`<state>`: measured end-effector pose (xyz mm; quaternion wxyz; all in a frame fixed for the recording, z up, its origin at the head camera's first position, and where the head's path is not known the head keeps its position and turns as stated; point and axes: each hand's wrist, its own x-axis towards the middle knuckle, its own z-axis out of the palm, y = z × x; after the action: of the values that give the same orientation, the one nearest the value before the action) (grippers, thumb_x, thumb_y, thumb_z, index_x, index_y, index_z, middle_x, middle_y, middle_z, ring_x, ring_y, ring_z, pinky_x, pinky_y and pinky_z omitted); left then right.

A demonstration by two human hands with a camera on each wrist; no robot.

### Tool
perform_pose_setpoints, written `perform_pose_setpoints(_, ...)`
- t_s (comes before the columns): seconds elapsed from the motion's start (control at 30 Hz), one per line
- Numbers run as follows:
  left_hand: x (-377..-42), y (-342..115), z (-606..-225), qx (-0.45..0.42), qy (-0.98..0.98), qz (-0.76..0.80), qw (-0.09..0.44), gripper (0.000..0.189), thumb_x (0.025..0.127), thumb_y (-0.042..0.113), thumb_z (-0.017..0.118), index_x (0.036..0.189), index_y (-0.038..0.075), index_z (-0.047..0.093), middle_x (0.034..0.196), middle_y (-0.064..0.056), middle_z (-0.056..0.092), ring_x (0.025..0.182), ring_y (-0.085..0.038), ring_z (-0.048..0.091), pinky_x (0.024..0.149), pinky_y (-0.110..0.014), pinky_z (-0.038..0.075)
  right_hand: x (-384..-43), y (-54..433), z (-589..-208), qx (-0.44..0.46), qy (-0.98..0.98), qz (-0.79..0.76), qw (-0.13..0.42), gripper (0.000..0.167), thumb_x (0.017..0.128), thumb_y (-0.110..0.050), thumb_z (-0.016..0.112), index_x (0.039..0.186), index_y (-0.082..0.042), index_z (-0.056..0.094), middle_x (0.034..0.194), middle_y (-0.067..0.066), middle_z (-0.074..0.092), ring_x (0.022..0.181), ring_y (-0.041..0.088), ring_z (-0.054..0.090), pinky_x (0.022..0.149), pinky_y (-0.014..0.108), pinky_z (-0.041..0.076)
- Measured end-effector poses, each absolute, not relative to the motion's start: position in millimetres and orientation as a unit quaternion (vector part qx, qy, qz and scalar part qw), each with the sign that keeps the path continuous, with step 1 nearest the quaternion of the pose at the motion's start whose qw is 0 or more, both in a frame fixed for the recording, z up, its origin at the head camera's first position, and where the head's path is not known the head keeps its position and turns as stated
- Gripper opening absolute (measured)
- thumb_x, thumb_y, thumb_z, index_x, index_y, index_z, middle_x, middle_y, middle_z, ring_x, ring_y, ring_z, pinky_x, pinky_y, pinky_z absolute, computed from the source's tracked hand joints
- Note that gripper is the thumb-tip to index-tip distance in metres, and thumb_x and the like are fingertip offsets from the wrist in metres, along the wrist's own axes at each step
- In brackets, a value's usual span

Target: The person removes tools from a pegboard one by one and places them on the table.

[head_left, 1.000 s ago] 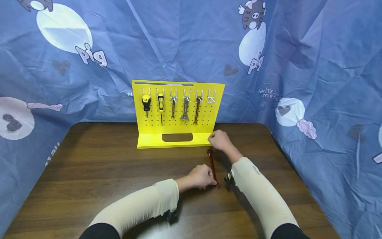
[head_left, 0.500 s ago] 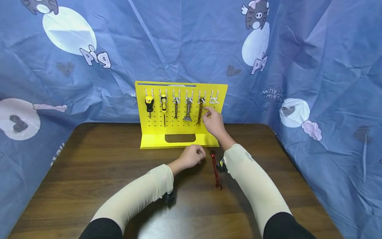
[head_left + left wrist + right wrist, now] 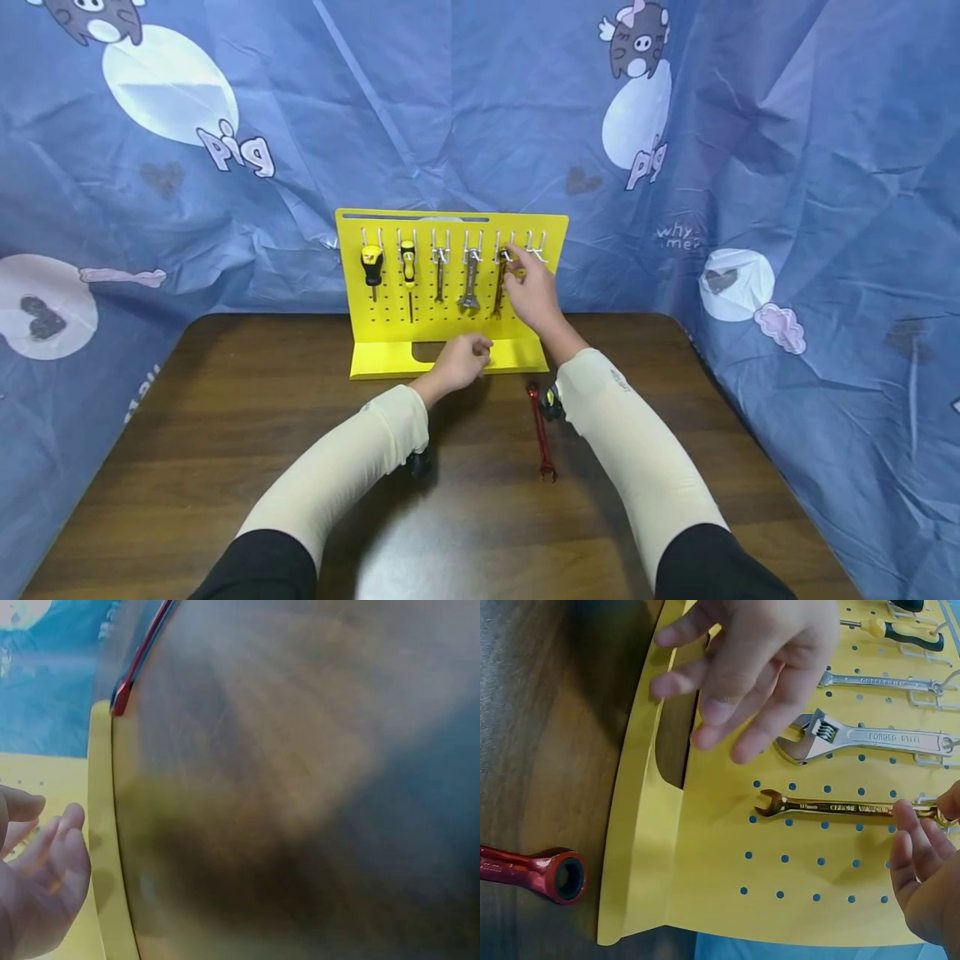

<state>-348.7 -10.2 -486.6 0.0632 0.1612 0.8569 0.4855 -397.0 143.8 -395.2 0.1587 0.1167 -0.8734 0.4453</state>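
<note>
A yellow pegboard stand (image 3: 375, 360) holds a row of hanging tools. At its right part, my right hand (image 3: 531, 292) is at the top of a gold combination wrench (image 3: 832, 808), thumb and fingers pinching it near its ring end, which is partly hidden in the right wrist view. The wrench still hangs against the board. My left hand (image 3: 461, 362) hovers before the stand's base with loosely bent fingers and nothing in them; the left wrist view shows its fingertips apart. On the table lies a red ratcheting wrench (image 3: 542, 437), below my right forearm.
Left of the gold wrench hang an adjustable wrench (image 3: 877, 739), a small silver wrench (image 3: 885, 682) and two yellow-black screwdrivers. A bare white hook (image 3: 535, 252) is at the far right. Blue cloth (image 3: 450, 100) surrounds the wooden table (image 3: 247, 408).
My left hand let go of the red wrench and moved up and left to the stand's base. My right hand rose from the base's right corner to the top of the gold wrench.
</note>
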Motion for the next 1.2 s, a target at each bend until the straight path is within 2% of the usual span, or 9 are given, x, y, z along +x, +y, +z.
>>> perform_pose_setpoints(0.1, -356.2, -9.6, -485.0, 0.142, 0.848, 0.504, 0.082, 0.04, 0.099, 0.0, 0.059, 0.138, -0.005, 0.054, 0.115, -0.02, 0.067, 0.086, -0.028, 0.071, 0.07, -0.032, 0.058, -398.4, 142.3, -391.9, 0.126, -0.88, 0.429, 0.158, 0.053, 0.099, -0.003, 0.053, 0.15, -0.016, 0.049, 0.116, 0.01, 0.059, 0.076, 0.021, 0.057, 0.059, 0.033, 0.047)
perform_pose_setpoints(0.2, -361.2, -7.4, -481.0, 0.126, 0.848, 0.508, 0.082, 0.05, 0.099, 0.001, 0.057, 0.148, 0.0, 0.046, 0.127, -0.023, 0.063, 0.09, -0.027, 0.071, 0.07, -0.03, 0.057, -400.4, 140.8, -388.1, 0.126, -0.885, 0.42, 0.159, 0.053, 0.097, -0.001, 0.053, 0.149, -0.013, 0.05, 0.118, 0.013, 0.059, 0.086, 0.023, 0.059, 0.067, 0.034, 0.049)
perform_pose_setpoints(0.27, -363.4, -6.6, -478.0, 0.124, 0.852, 0.503, 0.076, 0.054, 0.098, 0.002, 0.057, 0.151, 0.002, 0.043, 0.133, -0.023, 0.06, 0.086, -0.022, 0.069, 0.068, -0.028, 0.054, -401.7, 138.9, -386.4, 0.122, -0.888, 0.413, 0.161, 0.051, 0.097, -0.002, 0.054, 0.147, -0.011, 0.051, 0.12, 0.014, 0.06, 0.095, 0.025, 0.061, 0.074, 0.036, 0.051)
perform_pose_setpoints(0.37, -365.8, -5.7, -474.8, 0.125, 0.859, 0.493, 0.066, 0.057, 0.098, 0.003, 0.058, 0.152, 0.004, 0.041, 0.138, -0.023, 0.057, 0.07, -0.015, 0.062, 0.06, -0.025, 0.05, -403.0, 136.9, -384.7, 0.116, -0.89, 0.409, 0.164, 0.047, 0.098, -0.002, 0.055, 0.144, -0.011, 0.055, 0.123, 0.015, 0.061, 0.105, 0.027, 0.062, 0.083, 0.038, 0.053)
perform_pose_setpoints(0.5, -369.1, -4.9, -473.8, 0.119, 0.859, 0.493, 0.066, 0.057, 0.099, 0.004, 0.057, 0.154, 0.005, 0.039, 0.142, -0.022, 0.054, 0.055, -0.01, 0.051, 0.053, -0.023, 0.045, -403.4, 135.9, -384.5, 0.109, -0.887, 0.415, 0.17, 0.042, 0.099, -0.002, 0.056, 0.139, -0.013, 0.059, 0.125, 0.014, 0.063, 0.107, 0.028, 0.064, 0.084, 0.039, 0.055)
perform_pose_setpoints(0.77, -373.3, -3.3, -475.5, 0.117, 0.861, 0.49, 0.072, 0.056, 0.101, 0.005, 0.056, 0.154, 0.006, 0.038, 0.146, -0.02, 0.051, 0.051, -0.007, 0.047, 0.051, -0.023, 0.043, -403.5, 136.9, -387.6, 0.096, -0.875, 0.437, 0.187, 0.034, 0.101, -0.002, 0.058, 0.132, -0.013, 0.064, 0.121, 0.012, 0.068, 0.103, 0.026, 0.067, 0.081, 0.037, 0.056)
perform_pose_setpoints(0.97, -373.1, -2.8, -476.4, 0.122, 0.868, 0.479, 0.053, 0.051, 0.101, 0.006, 0.057, 0.151, 0.003, 0.044, 0.14, -0.019, 0.056, 0.057, -0.011, 0.051, 0.055, -0.025, 0.045, -399.8, 137.9, -387.4, 0.093, -0.869, 0.449, 0.189, 0.029, 0.102, -0.007, 0.059, 0.129, -0.014, 0.066, 0.118, 0.011, 0.07, 0.105, 0.025, 0.068, 0.08, 0.036, 0.057)
perform_pose_setpoints(1.1, -371.5, -1.2, -476.2, 0.125, 0.873, 0.471, 0.027, 0.039, 0.101, 0.007, 0.058, 0.14, 0.0, 0.056, 0.128, -0.018, 0.065, 0.073, -0.014, 0.06, 0.064, -0.026, 0.049, -398.6, 140.5, -388.8, 0.092, -0.861, 0.465, 0.184, 0.027, 0.103, -0.01, 0.059, 0.128, -0.016, 0.067, 0.111, 0.009, 0.068, 0.097, 0.024, 0.067, 0.072, 0.035, 0.056)
perform_pose_setpoints(1.2, -369.8, 0.7, -476.3, 0.124, 0.868, 0.481, 0.019, 0.03, 0.102, 0.01, 0.058, 0.13, -0.001, 0.064, 0.117, -0.017, 0.07, 0.075, -0.015, 0.064, 0.064, -0.026, 0.049, -397.2, 143.2, -390.0, 0.095, -0.853, 0.481, 0.18, 0.027, 0.103, -0.01, 0.058, 0.127, -0.016, 0.068, 0.108, 0.009, 0.067, 0.094, 0.023, 0.067, 0.071, 0.034, 0.055)
